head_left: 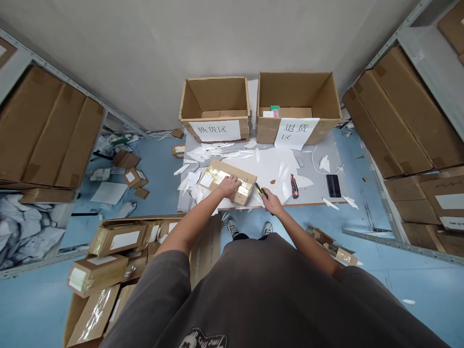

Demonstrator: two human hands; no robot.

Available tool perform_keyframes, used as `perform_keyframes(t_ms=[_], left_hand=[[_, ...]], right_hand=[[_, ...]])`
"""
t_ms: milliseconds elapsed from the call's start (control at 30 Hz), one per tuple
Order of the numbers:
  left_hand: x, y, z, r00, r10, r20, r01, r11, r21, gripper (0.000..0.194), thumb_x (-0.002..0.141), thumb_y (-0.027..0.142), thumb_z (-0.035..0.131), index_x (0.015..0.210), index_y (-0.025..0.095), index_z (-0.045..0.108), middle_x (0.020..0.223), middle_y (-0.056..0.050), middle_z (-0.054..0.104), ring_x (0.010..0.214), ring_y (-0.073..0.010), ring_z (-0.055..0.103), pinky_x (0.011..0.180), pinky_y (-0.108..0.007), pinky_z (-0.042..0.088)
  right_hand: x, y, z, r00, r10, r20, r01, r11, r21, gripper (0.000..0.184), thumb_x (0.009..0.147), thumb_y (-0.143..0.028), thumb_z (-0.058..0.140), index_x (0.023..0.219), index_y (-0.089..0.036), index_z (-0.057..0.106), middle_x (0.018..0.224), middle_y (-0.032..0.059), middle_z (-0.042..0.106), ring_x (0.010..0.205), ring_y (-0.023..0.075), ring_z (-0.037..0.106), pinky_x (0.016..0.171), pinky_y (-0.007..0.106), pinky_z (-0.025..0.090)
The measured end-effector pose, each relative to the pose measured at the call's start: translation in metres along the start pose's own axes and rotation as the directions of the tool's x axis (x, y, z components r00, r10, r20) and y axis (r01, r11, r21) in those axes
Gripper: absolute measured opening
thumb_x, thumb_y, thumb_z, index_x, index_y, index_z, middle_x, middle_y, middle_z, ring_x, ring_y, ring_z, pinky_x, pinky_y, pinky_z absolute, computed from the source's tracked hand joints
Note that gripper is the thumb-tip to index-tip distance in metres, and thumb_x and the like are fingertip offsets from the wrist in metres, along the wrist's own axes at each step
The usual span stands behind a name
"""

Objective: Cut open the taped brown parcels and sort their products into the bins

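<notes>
A taped cardboard box (221, 169) with a white label lies tilted at the near edge of the table. On its top rests my left hand (230, 186), fingers bent over the shiny tape and gripping the box. To the right of it, my right hand (272, 203) is closed around a yellow and black utility knife (261, 191). The knife's tip points at the box's right end; whether it touches the cardboard I cannot tell. Another utility knife (294, 186), red and black, lies on the table to the right of my right hand.
Two open cartons with paper signs, one on the left (213, 130) and one on the right (297, 130), stand at the table's back. Torn paper scraps (203, 152) and a phone (333, 186) lie on the table. A large carton of parcels (105, 275) stands left; shelves flank both sides.
</notes>
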State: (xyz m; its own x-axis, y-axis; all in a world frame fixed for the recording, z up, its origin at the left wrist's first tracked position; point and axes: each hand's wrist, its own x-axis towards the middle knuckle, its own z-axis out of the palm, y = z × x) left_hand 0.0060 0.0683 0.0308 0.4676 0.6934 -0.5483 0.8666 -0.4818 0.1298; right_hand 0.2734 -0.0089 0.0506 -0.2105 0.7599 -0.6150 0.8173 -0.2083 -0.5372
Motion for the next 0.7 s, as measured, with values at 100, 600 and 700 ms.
perform_keyframes(t_ms=[100,600,700], left_hand=[[-0.007,0.012,0.003,0.998,-0.052,-0.038,0.052,0.998,0.018,0.104,0.049,0.041,0.100,0.143,0.026,0.058,0.163,-0.017,0.041,0.152,-0.0408,0.033,0.124,-0.052,0.033],[-0.016,0.037,0.021,0.973,-0.217,-0.073,0.209,0.972,-0.109,0.106,0.054,0.041,0.101,0.146,0.025,0.051,0.177,-0.017,0.024,0.159,-0.0407,0.033,0.123,-0.049,0.042],[-0.017,0.035,0.022,0.974,-0.211,-0.078,0.201,0.972,-0.121,0.105,0.053,0.042,0.102,0.144,0.024,0.052,0.177,-0.018,0.024,0.159,-0.0398,0.033,0.123,-0.047,0.041]], right_hand=[[0.016,0.002,0.000,0.999,-0.044,0.012,0.045,0.997,-0.068,0.048,0.116,-0.042,0.023,0.145,-0.019,0.053,0.090,0.0047,0.078,0.082,0.0212,0.075,0.077,0.026,0.050],[0.061,-0.005,-0.042,0.963,-0.217,0.161,0.270,0.787,-0.554,0.044,0.113,-0.048,0.036,0.141,-0.025,0.062,0.129,0.0165,0.074,0.117,0.0327,0.068,0.096,0.042,0.048],[0.062,-0.006,-0.046,0.959,-0.217,0.181,0.282,0.770,-0.572,0.046,0.113,-0.048,0.036,0.143,-0.024,0.061,0.130,0.0191,0.073,0.117,0.0336,0.068,0.098,0.045,0.048]])
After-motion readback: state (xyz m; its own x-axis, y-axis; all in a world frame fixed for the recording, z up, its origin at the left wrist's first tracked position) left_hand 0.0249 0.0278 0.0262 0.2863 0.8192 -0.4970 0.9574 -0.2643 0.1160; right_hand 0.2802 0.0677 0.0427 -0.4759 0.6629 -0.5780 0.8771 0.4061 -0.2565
